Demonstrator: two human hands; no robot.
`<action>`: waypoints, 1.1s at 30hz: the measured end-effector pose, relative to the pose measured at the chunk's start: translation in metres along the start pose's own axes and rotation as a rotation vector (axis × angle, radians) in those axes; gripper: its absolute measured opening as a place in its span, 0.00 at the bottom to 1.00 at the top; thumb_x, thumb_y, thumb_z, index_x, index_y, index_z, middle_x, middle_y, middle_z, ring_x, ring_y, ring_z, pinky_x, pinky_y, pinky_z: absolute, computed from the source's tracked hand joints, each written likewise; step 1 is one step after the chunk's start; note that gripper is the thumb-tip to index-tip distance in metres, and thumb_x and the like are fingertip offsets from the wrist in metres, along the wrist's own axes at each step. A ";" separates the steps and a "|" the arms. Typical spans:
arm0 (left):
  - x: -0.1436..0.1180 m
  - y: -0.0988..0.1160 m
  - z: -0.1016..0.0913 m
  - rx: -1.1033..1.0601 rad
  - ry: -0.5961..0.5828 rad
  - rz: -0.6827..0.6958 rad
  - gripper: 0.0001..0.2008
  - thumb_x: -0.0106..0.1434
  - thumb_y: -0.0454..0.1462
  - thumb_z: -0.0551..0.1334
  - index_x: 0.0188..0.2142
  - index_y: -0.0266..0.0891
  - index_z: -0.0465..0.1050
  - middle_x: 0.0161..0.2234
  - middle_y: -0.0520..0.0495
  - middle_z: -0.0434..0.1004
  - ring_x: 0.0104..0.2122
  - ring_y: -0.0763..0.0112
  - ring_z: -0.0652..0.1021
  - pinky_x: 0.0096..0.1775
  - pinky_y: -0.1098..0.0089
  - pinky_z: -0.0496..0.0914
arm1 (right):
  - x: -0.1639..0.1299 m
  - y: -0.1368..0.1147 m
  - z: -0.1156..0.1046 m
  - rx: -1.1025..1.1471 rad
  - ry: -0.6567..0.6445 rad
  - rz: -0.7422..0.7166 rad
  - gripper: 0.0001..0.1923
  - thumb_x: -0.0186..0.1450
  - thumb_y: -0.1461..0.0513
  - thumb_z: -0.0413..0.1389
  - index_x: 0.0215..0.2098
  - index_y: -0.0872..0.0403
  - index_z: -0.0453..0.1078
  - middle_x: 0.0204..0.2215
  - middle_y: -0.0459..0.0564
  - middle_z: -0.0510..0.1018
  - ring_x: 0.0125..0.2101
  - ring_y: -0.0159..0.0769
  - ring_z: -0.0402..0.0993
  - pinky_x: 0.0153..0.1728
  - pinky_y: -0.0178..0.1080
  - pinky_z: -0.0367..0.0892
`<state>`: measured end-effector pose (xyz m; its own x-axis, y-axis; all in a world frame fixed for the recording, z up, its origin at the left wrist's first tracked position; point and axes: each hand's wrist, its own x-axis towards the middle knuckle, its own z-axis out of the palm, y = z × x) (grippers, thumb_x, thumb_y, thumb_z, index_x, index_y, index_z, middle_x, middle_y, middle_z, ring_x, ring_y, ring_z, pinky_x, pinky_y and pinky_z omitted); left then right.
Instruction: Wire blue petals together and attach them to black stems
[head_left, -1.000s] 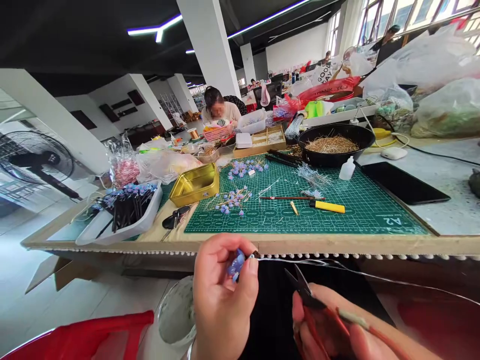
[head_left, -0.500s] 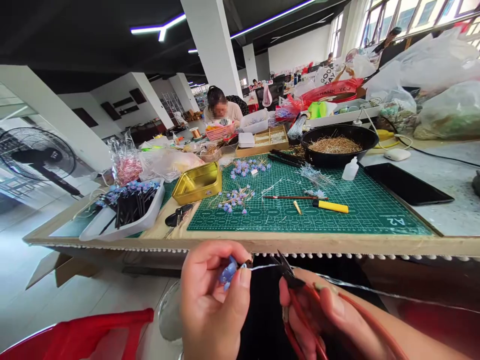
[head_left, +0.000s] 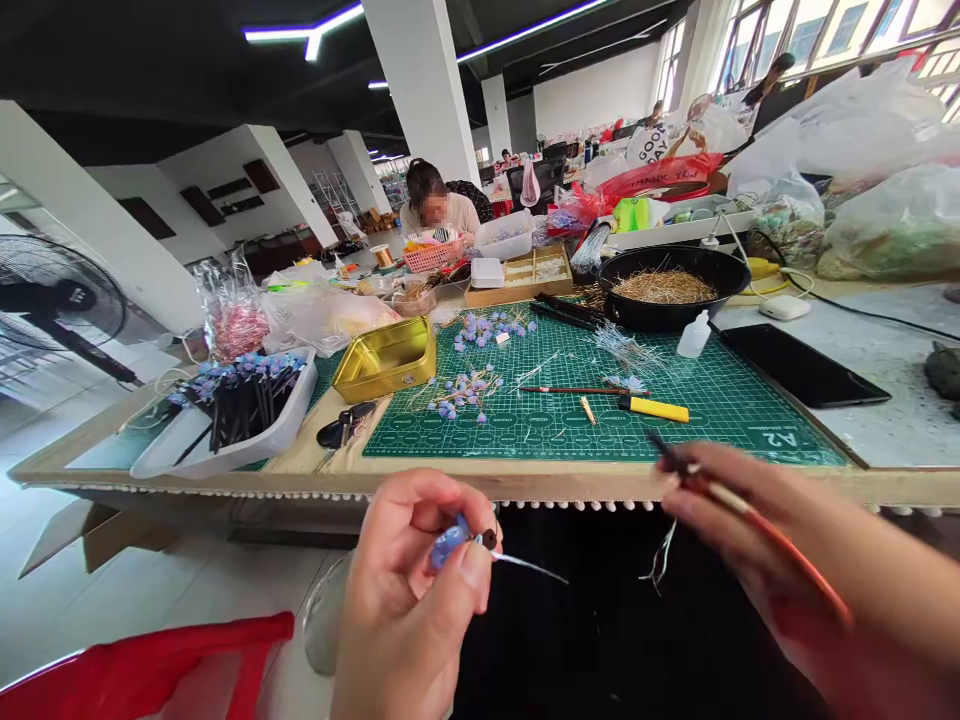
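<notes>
My left hand (head_left: 424, 590) is closed in front of the table edge, pinching a blue flower ornament (head_left: 448, 545) between thumb and fingers. A dark brown end shows at the ornament's tip, and a short silvery tail of thread or wire (head_left: 532, 568) sticks out to the right. To the right, my right hand (head_left: 739, 520), smeared by motion, is wrapped round red-handled cutters (head_left: 780, 540), their dark jaws pointing at the mat. Below its fingers hangs a loose bit of silvery strand (head_left: 660, 560). The two hands are well apart.
A green cutting mat (head_left: 480, 440) bears blue flower sprigs (head_left: 465, 392), a yellow lighter (head_left: 656, 408) and a thin brown stick (head_left: 566, 390). Around it stand a gold tin (head_left: 386, 360), a white tray (head_left: 225, 460), a black bowl (head_left: 675, 315) and a tablet (head_left: 802, 365). Someone sits opposite.
The long silvery strand, which ran from the ornament through the cutters' jaws, is now a short tail. My right hand has moved right and up with the cutters. My left hand has barely moved.
</notes>
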<state>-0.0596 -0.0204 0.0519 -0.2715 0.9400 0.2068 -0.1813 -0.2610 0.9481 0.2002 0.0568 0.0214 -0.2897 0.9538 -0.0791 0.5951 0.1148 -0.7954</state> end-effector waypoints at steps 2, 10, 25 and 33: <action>0.001 -0.006 0.003 -0.056 -0.049 -0.140 0.09 0.59 0.34 0.65 0.39 0.43 0.70 0.30 0.51 0.73 0.25 0.76 0.70 0.22 0.80 0.65 | 0.019 0.025 -0.029 -0.428 0.180 0.142 0.21 0.62 0.47 0.56 0.44 0.53 0.70 0.24 0.57 0.74 0.24 0.50 0.70 0.25 0.44 0.55; -0.006 -0.038 0.037 -0.234 -0.264 -0.497 0.10 0.58 0.33 0.66 0.38 0.39 0.67 0.32 0.51 0.71 0.28 0.77 0.71 0.21 0.80 0.62 | 0.042 0.042 -0.066 -0.803 0.271 0.000 0.12 0.65 0.62 0.51 0.38 0.59 0.75 0.41 0.69 0.75 0.44 0.62 0.71 0.44 0.54 0.61; -0.015 -0.048 0.049 -0.206 -0.277 -0.542 0.11 0.57 0.33 0.67 0.37 0.40 0.67 0.31 0.52 0.71 0.27 0.77 0.71 0.21 0.80 0.62 | -0.031 -0.012 0.041 0.794 -0.139 0.029 0.18 0.67 0.49 0.56 0.28 0.53 0.70 0.18 0.41 0.67 0.20 0.27 0.59 0.21 0.30 0.58; -0.017 -0.050 0.053 -0.428 -0.314 -0.715 0.12 0.56 0.31 0.67 0.39 0.39 0.67 0.30 0.53 0.72 0.26 0.79 0.74 0.19 0.83 0.61 | -0.044 -0.021 0.041 0.710 -0.128 -0.116 0.05 0.69 0.59 0.55 0.35 0.48 0.69 0.27 0.42 0.76 0.29 0.30 0.73 0.32 0.31 0.69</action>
<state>0.0037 -0.0115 0.0137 0.3025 0.9100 -0.2834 -0.5629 0.4105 0.7174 0.1696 0.0015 0.0175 -0.4327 0.9015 -0.0057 -0.0620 -0.0361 -0.9974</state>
